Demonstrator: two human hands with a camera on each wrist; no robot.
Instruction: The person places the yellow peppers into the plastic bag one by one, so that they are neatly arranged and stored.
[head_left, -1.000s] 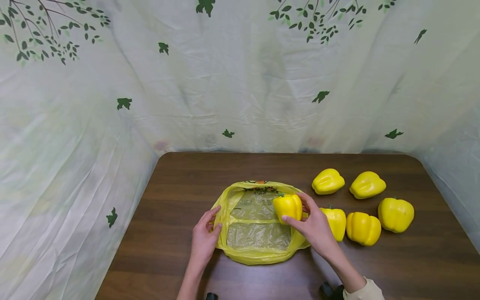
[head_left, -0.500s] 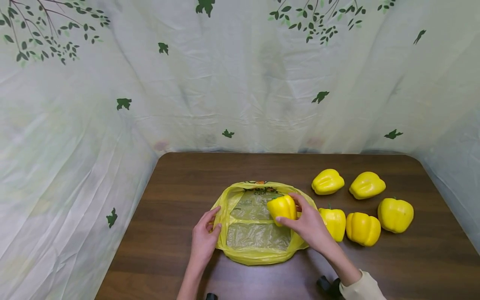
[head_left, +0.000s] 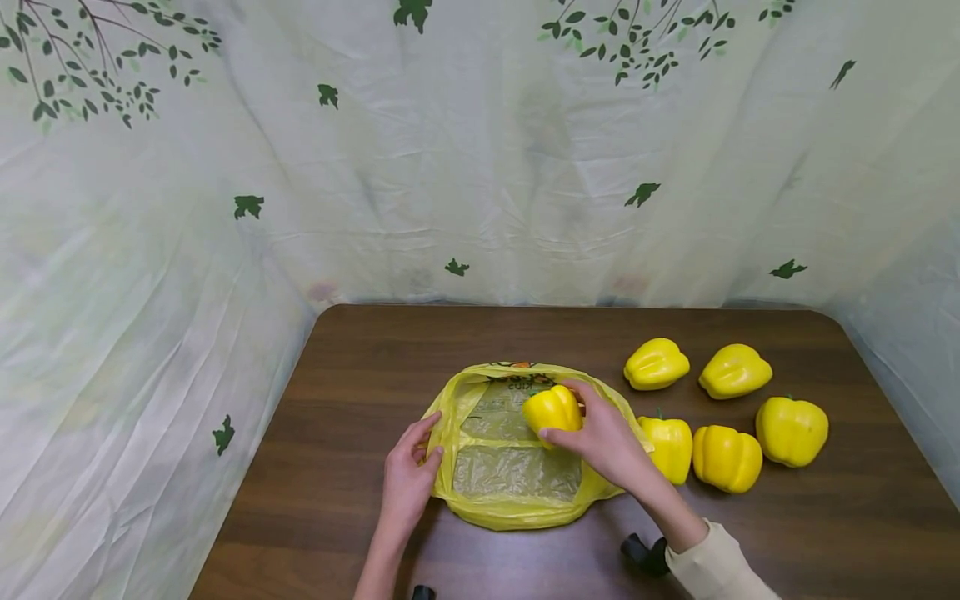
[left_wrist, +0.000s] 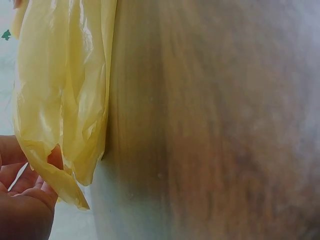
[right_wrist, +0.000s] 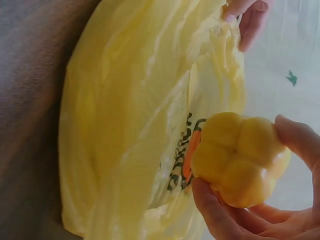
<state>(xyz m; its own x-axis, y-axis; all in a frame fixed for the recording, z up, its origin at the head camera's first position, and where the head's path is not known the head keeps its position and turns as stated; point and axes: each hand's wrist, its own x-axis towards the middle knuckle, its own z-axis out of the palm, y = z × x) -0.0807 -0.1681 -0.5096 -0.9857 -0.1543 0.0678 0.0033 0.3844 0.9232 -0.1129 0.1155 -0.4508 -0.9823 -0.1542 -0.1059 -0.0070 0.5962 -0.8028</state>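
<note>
A yellow plastic bag [head_left: 517, 517] stands on the table with its mouth spread wide. My left hand [head_left: 411, 471] holds the left edge of that bag; in the left wrist view its fingers [left_wrist: 25, 182] are at the handle part, partly covered by the film. Above the right side of the mouth, my right hand [head_left: 603, 437] grips a yellow bell pepper [head_left: 553, 412] between thumb and fingers. The lobed bottom of this pepper [right_wrist: 237, 155] faces the right wrist camera, beside dark and orange print on the bag [right_wrist: 120, 120].
Several more yellow bell peppers lie right of the bag, the closest a pepper [head_left: 670, 448] near my right wrist. Two others [head_left: 656, 364] lie farther back. The brown wooden table [head_left: 360, 358] meets a leaf-printed curtain [head_left: 510, 208] behind.
My right hand has moved left with the bell pepper, farther over the bag's mouth. The left hand and the other peppers look unchanged.
</note>
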